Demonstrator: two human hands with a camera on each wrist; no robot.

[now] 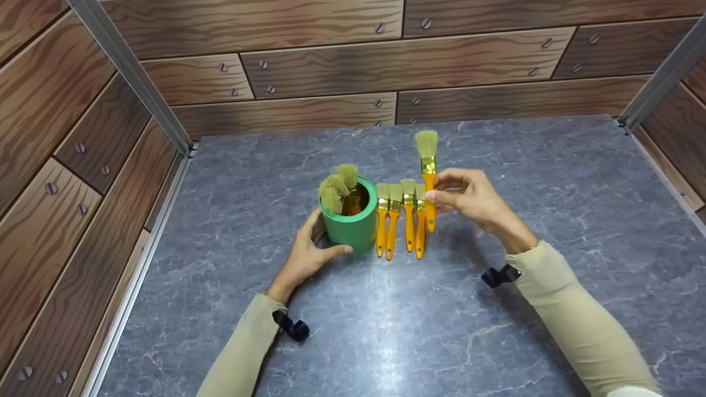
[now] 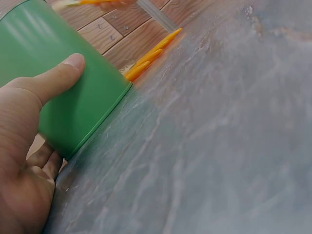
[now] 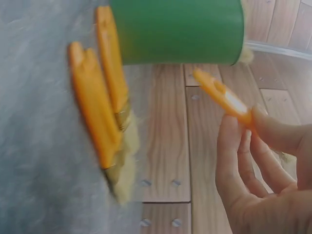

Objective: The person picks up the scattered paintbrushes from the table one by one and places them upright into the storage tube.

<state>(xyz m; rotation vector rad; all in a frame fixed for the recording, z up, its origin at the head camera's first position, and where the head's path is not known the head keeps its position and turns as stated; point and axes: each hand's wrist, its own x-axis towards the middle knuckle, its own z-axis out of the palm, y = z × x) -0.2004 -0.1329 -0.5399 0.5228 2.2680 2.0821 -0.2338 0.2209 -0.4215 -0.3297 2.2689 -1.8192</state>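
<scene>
Paintbrush [image 1: 428, 181] is in our right hand [image 1: 471, 199], pinched by the handle [image 1: 431, 220] between thumb and fingers; narrow hold. It sits just right of the four loose brushes [image 1: 408, 223], bristles [image 1: 426, 144] up and away from us, handle end low. Right wrist view shows it clear of the table [image 1: 496, 342].

Left hand [image 1: 309, 248] has a wide wrap on the green can [image 1: 351, 234], thumb on the near side, fingers around the left. Can is upright or nearly so, right by the leftmost loose brush. Bristle heads [image 1: 333, 194] stick out of its mouth; we can't count what's inside.

Handling, our read: brush is light, handle stiff and smooth, so a small pinch could let it pivot. Bristles look soft and would splay if pushed on. Best hold for us is the handle just under the shiny ferrule [image 1: 428, 165]; keep off the bristles.

Can looks rigid, smooth and fairly light. Knock the rim and it could slide or tip, so our side hold with the thumb across makes sense. No need to squeeze hard. Nothing looks fragile to us.
</scene>
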